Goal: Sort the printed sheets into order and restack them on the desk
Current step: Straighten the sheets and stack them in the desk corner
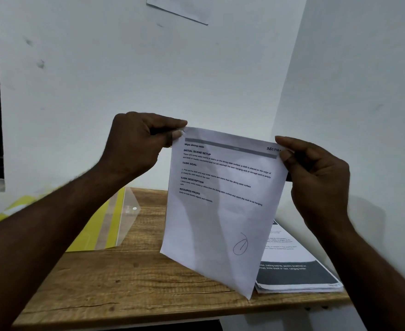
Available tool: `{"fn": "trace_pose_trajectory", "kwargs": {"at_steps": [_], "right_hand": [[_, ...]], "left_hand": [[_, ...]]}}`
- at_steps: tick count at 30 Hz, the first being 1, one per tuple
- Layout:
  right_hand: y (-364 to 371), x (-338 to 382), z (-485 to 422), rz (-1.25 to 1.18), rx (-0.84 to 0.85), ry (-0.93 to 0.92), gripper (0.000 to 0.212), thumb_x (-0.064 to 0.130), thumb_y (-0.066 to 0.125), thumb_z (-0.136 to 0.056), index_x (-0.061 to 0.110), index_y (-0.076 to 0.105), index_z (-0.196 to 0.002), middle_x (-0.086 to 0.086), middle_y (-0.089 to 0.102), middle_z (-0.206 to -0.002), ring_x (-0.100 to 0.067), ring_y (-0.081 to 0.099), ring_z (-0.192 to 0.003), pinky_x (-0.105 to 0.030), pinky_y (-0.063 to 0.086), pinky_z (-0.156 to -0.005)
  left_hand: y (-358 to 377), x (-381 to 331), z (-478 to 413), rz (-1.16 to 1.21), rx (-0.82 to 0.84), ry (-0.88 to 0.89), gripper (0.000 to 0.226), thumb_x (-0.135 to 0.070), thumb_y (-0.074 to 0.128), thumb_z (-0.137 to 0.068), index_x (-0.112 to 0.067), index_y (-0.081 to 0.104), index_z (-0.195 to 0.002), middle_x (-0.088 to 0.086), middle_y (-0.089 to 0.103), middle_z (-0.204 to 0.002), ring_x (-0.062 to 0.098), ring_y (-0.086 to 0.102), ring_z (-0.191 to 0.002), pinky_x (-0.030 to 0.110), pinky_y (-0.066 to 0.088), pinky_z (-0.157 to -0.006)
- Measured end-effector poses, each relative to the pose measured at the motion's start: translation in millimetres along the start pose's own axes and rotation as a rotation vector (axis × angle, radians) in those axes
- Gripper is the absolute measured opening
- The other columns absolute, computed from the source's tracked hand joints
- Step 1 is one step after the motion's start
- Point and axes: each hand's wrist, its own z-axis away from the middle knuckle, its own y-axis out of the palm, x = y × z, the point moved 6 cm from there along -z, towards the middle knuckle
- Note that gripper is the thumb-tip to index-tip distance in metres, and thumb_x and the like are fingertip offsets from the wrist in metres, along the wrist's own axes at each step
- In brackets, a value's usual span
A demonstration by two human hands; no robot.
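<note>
I hold one printed sheet upright in the air above the desk, its text facing me and a hand-drawn circled mark near its bottom. My left hand pinches its top left corner. My right hand pinches the top right corner and right edge. A stack of printed sheets lies flat on the right side of the wooden desk, partly hidden behind the held sheet.
A clear and yellow plastic document folder lies at the desk's back left. White walls close in behind and to the right. Another paper is stuck on the wall above. The desk's front edge runs below my arms.
</note>
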Motion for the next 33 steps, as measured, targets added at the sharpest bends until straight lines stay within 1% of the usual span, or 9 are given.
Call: {"fn": "trace_pose_trajectory", "kwargs": {"at_steps": [4, 12, 16, 18, 21, 24, 27, 29, 33], "right_hand": [[1, 1, 0, 0.012, 0.004, -0.003, 0.023, 0.02, 0.07, -0.097, 0.034, 0.079, -0.112, 0.009, 0.08, -0.107, -0.029, 0.074, -0.096, -0.062, 0.059, -0.082], [2, 2, -1, 0.024, -0.003, -0.005, 0.02, 0.022, 0.07, -0.097, 0.031, 0.08, -0.112, 0.009, 0.08, -0.105, -0.023, 0.076, -0.096, -0.059, 0.061, -0.083], [2, -2, -2, 0.024, -0.017, 0.009, 0.021, 0.019, 0.071, -0.096, 0.029, 0.081, -0.112, 0.01, 0.08, -0.102, -0.034, 0.073, -0.091, -0.061, 0.06, -0.078], [2, -4, -3, 0.009, -0.022, 0.021, 0.022, 0.017, 0.07, -0.096, 0.029, 0.081, -0.111, 0.009, 0.08, -0.102, -0.034, 0.073, -0.092, -0.061, 0.06, -0.079], [-1, -10, -7, -0.058, -0.035, 0.095, 0.024, 0.012, 0.07, -0.097, 0.03, 0.082, -0.108, 0.005, 0.081, -0.104, -0.025, 0.075, -0.098, -0.059, 0.061, -0.086], [-4, -19, -15, -0.1, -0.031, 0.174, 0.025, 0.009, 0.07, -0.097, 0.028, 0.083, -0.107, 0.001, 0.081, -0.104, -0.018, 0.073, -0.097, -0.051, 0.059, -0.092], [-4, -32, -19, -0.144, -0.001, 0.265, 0.024, 0.006, 0.07, -0.096, 0.024, 0.083, -0.107, -0.003, 0.081, -0.1, -0.018, 0.071, -0.089, -0.044, 0.055, -0.086], [-2, -42, -18, -0.168, 0.016, 0.335, 0.024, 0.003, 0.069, -0.097, 0.021, 0.083, -0.106, -0.005, 0.081, -0.099, -0.018, 0.07, -0.088, -0.042, 0.054, -0.083], [1, -61, -14, -0.145, 0.036, 0.39, 0.023, 0.003, 0.07, -0.096, 0.018, 0.082, -0.108, -0.006, 0.081, -0.1, -0.018, 0.073, -0.091, -0.041, 0.056, -0.088]], "left_hand": [[-3, -3, -2, -0.035, 0.018, 0.027, 0.022, -0.013, 0.078, -0.093, -0.018, 0.078, -0.114, -0.008, 0.076, -0.096, -0.002, 0.074, -0.084, 0.011, 0.057, -0.08], [-2, -2, -1, -0.071, -0.005, 0.03, 0.021, -0.011, 0.078, -0.093, -0.012, 0.08, -0.113, -0.008, 0.075, -0.099, -0.011, 0.071, -0.081, 0.007, 0.053, -0.08], [-1, -1, -4, -0.068, -0.019, 0.027, 0.02, -0.011, 0.078, -0.093, -0.014, 0.08, -0.113, -0.008, 0.076, -0.099, -0.012, 0.07, -0.082, 0.007, 0.054, -0.08], [1, -2, -8, -0.069, -0.014, 0.024, 0.02, -0.011, 0.078, -0.093, -0.014, 0.08, -0.113, -0.008, 0.076, -0.1, -0.013, 0.07, -0.082, 0.007, 0.054, -0.081], [4, -4, -15, -0.04, -0.011, -0.02, 0.019, -0.012, 0.078, -0.092, -0.017, 0.082, -0.11, -0.011, 0.077, -0.095, -0.006, 0.073, -0.082, 0.011, 0.056, -0.08], [10, -1, -23, 0.033, 0.015, -0.108, 0.018, -0.011, 0.079, -0.091, -0.019, 0.083, -0.107, -0.013, 0.078, -0.092, 0.0, 0.075, -0.079, 0.012, 0.056, -0.075], [22, 11, -26, 0.124, 0.049, -0.221, 0.017, -0.01, 0.081, -0.089, -0.02, 0.083, -0.103, -0.01, 0.079, -0.089, 0.003, 0.075, -0.074, 0.013, 0.057, -0.072], [32, 24, -22, 0.153, 0.069, -0.278, 0.017, -0.011, 0.082, -0.088, -0.022, 0.083, -0.101, -0.006, 0.08, -0.089, 0.007, 0.077, -0.076, 0.017, 0.059, -0.075], [50, 50, -9, 0.224, 0.063, -0.354, 0.016, -0.012, 0.083, -0.088, -0.02, 0.082, -0.102, 0.002, 0.081, -0.094, 0.02, 0.079, -0.086, 0.036, 0.064, -0.087]]}}
